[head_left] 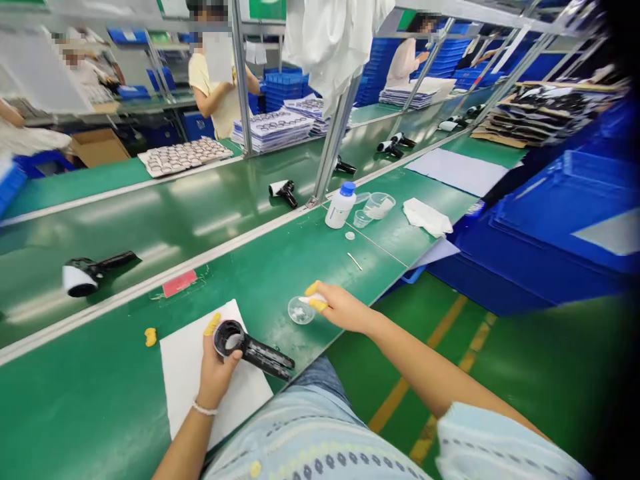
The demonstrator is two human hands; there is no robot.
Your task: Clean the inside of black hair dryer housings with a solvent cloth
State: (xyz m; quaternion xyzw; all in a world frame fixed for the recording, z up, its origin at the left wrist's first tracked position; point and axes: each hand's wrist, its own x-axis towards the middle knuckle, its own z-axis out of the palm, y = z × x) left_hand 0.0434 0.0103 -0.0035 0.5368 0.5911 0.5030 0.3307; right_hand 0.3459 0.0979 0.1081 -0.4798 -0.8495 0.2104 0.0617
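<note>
My left hand (216, 363) grips a black hair-dryer shell (253, 348) by its round head, over a white sheet of paper (185, 360) on the green table. A yellow finger cot covers its index finger. My right hand (336, 307), with yellow cots on two fingertips, pinches a small white swab-like piece over a small clear dish (301, 311) near the table's front edge.
A loose yellow finger cot (150, 337) lies left of the paper. Further right stand a white bottle with a blue cap (341, 205), clear cups (379, 204) and a white cloth (427, 217). Hair dryers (90, 273) ride the conveyor belt. Other people work at the back. Blue crates (560, 227) stand on the right.
</note>
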